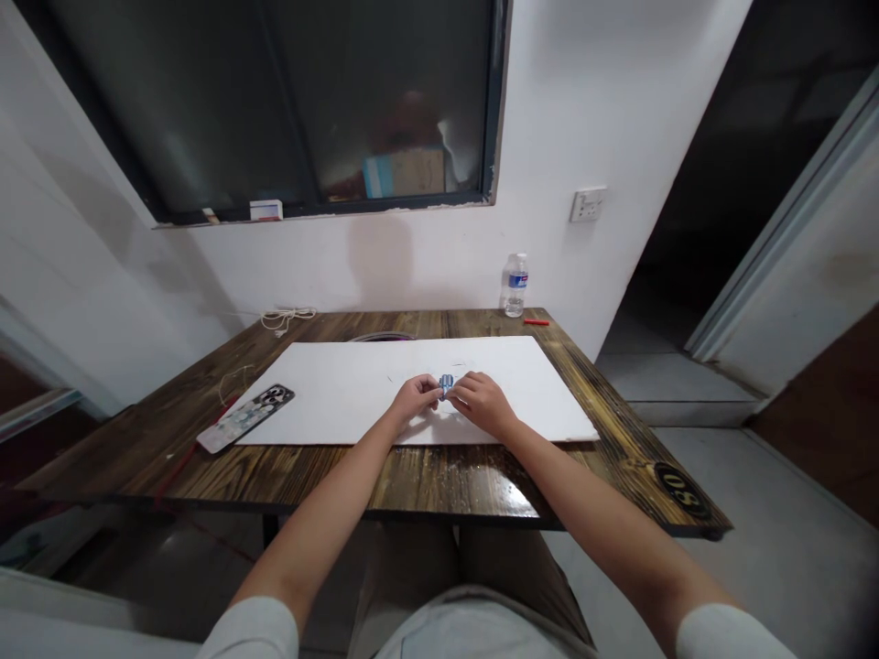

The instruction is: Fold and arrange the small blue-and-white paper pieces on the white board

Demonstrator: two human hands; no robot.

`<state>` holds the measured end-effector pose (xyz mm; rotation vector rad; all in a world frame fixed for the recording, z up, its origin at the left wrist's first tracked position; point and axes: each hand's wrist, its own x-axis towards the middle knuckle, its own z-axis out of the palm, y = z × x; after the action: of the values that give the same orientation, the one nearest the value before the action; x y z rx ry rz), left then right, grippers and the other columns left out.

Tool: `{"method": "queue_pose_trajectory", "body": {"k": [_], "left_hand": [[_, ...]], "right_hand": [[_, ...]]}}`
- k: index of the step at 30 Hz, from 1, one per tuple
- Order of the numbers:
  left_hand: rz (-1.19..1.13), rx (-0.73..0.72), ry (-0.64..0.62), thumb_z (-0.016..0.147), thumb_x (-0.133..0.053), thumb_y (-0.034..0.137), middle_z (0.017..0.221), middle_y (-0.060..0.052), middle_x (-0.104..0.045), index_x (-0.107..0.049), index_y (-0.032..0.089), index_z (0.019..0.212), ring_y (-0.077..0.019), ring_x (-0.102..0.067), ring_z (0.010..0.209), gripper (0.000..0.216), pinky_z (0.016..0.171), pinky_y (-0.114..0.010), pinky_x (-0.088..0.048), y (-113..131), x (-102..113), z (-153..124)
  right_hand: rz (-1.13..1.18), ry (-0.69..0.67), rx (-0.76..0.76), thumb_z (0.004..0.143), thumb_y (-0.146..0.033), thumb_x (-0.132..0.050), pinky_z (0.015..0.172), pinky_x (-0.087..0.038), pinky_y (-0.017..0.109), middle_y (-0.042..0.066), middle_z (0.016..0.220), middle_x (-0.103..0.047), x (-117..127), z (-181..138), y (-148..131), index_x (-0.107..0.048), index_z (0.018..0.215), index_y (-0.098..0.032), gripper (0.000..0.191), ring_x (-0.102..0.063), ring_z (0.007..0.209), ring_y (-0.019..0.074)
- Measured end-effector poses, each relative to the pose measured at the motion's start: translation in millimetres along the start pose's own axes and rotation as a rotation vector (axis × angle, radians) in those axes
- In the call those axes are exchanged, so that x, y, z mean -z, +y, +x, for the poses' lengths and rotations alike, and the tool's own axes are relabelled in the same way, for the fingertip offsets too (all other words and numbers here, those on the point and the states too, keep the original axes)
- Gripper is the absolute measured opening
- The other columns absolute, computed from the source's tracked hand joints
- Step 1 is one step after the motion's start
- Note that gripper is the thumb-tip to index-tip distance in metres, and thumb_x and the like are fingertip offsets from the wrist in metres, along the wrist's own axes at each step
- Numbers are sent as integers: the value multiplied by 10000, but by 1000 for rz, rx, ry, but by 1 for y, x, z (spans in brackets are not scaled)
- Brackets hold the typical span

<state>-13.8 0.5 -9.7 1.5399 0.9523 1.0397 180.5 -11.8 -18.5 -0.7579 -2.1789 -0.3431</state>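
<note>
Between my two hands is a small blue-and-grey object [447, 381], too small to name for sure. It is held just above a white board [343, 394] on the table. My left hand [416, 397] pinches its left side with thumb and fingers. From the right, my right hand [482, 401] closes its fingertips on the lower right side of the same object. Small dark marks show on the board just beyond the hands.
A phone in a patterned case [248, 418] lies over the board's left edge. Farther back on the wooden table [439, 480] are a white cable [287, 318], a water bottle [515, 286] and a red pen-like stick [537, 322]. A round number plate [682, 489] marks the right corner.
</note>
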Motion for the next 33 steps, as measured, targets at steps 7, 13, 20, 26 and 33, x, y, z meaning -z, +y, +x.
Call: {"method": "queue_pose_trajectory", "body": {"k": [7,13,20,26,33], "left_hand": [[18,-10,-7,631,-780,551,570,8,-582,-586,161,713,-109,-518,538,443,560,-231,-381,9,-2,-3],[-4,-19,-9,610,-801,555,573,10,-586,-596,161,723,-110,-527,540,458,574,-239,-391,10,-1,-4],[-27,-9,1,632,-801,507,578,13,-593,-588,162,744,-115,-543,548,421,585,-243,-393,11,-2,-5],[-58,4,63,629,-798,455,568,18,-588,-589,166,728,-110,-532,533,370,574,-240,-393,6,0,-1],[-42,-14,159,624,-784,435,575,14,-590,-611,157,726,-107,-523,531,342,563,-238,-398,5,2,1]], "right_hand": [[87,-2,-58,952,-259,-536,750,-404,323,64,834,-673,1,1,1,-690,899,-224,166,-548,817,194],[104,-3,-78,954,-265,-530,761,-431,330,75,857,-682,2,2,0,-694,911,-218,177,-557,838,204],[129,-6,-37,960,-284,-522,771,-449,334,77,893,-678,1,2,1,-694,953,-221,184,-567,858,202],[169,-23,-12,946,-288,-548,798,-451,353,93,998,-665,0,1,2,-676,1060,-225,182,-574,942,216],[251,18,-130,936,-292,-564,855,-467,364,89,1073,-655,3,2,14,-656,1139,-249,227,-591,1003,217]]}}
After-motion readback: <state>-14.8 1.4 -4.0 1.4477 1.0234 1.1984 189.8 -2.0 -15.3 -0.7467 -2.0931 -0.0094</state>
